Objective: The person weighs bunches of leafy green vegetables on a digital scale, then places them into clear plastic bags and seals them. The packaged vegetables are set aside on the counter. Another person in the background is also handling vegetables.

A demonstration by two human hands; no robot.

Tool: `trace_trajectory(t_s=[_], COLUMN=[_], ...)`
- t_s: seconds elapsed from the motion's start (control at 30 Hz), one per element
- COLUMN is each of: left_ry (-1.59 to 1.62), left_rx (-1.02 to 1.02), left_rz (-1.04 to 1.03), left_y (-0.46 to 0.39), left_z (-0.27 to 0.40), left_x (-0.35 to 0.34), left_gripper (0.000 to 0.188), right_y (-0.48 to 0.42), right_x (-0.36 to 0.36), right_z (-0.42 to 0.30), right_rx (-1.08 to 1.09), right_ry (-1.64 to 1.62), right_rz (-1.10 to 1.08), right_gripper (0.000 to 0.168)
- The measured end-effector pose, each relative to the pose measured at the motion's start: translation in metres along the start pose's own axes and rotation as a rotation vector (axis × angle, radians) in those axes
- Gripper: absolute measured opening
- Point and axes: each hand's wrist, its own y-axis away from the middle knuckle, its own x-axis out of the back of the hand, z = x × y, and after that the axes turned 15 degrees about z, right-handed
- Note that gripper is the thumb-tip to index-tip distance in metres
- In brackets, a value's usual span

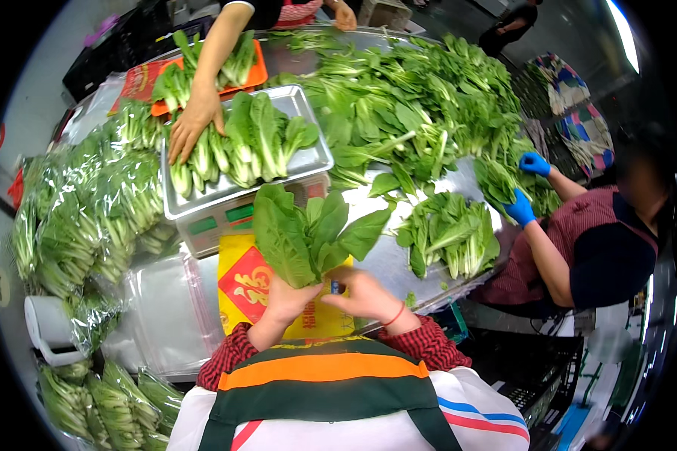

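Note:
In front of me, my left hand (286, 303) grips a bunch of leafy greens (285, 237) near its base, leaves pointing away from me. My right hand (369, 296) is just right of the bunch's base, thumb and fingers apart, with nothing plainly held. The leaves hide some of its fingertips. Below both hands lies a yellow and red printed plastic sheet (234, 253) with writing. Beyond the bunch, a metal tray (310, 160) of greens (265, 135) sits on a weighing scale (209, 228). Another person's bare hand (194, 124) rests on those greens.
Bagged greens (90, 197) are piled at left, near clear plastic bags (158, 304) and a white plastic container (48, 324). Loose greens (395, 96) cover the far table. An orange tray (258, 65) stands behind the scale. At right, a person in blue gloves (522, 208) handles greens.

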Motion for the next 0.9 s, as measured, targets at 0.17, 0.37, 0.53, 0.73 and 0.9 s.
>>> trace_trajectory(t_s=[0.17, 0.37, 0.53, 0.73, 0.9], left_ry=[-0.472, -0.644, -0.746, -1.119, -1.229], left_rx=[-0.526, -0.36, -0.725, -0.192, -0.224], left_rz=[-0.013, -0.286, 0.756, 0.682, 0.574], left_y=[-0.004, -0.019, -0.116, -0.183, -0.195], left_z=[-0.014, 0.06, 0.106, 0.132, 0.123], left_x=[-0.019, -0.003, 0.095, 0.094, 0.11], left_gripper=[0.052, 0.088, 0.088, 0.117, 0.111], right_y=[-0.005, -0.026, -0.035, -0.073, -0.176], right_x=[-0.031, 0.016, 0.126, 0.104, -0.009], right_z=[0.005, 0.023, 0.081, 0.035, -0.039], right_rx=[0.062, -0.108, -0.602, 0.164, 0.547], right_ry=[-0.329, -0.637, 0.097, 0.923, 0.321], right_rz=[0.403, 0.707, 0.448, 0.794, 0.567], right_gripper=[0.057, 0.047, 0.06, 0.053, 0.079])
